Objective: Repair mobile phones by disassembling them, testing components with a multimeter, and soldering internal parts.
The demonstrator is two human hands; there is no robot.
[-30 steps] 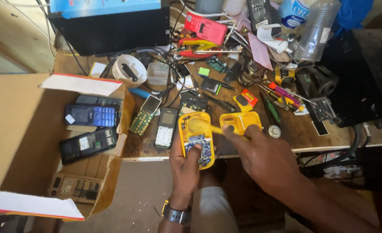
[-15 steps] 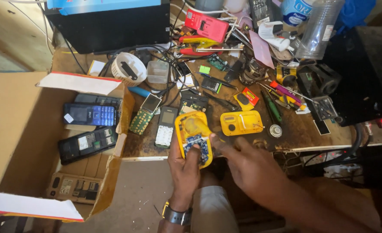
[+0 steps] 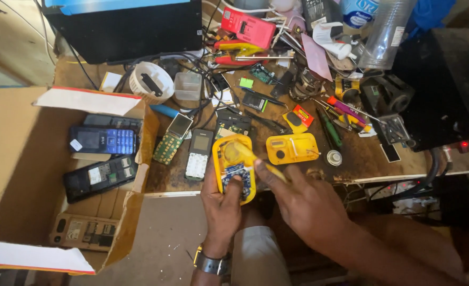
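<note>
Now my right hand [image 3: 308,204] brings a yellow tool [image 3: 261,161] onto the opened yellow phone [image 3: 234,167], which my left hand [image 3: 221,204] grips.

phones [image 3: 101,141] in box [image 3: 12,159], left of workbench [image 3: 361,159], tools [image 3: 345,114] right

A cardboard box [image 3: 12,159] holding dark phones [image 3: 103,141] sits off the bench's [image 3: 361,159] left edge; a red meter [image 3: 247,26] lies near the back edge, a white tape roll [image 3: 150,83] back left.
</note>
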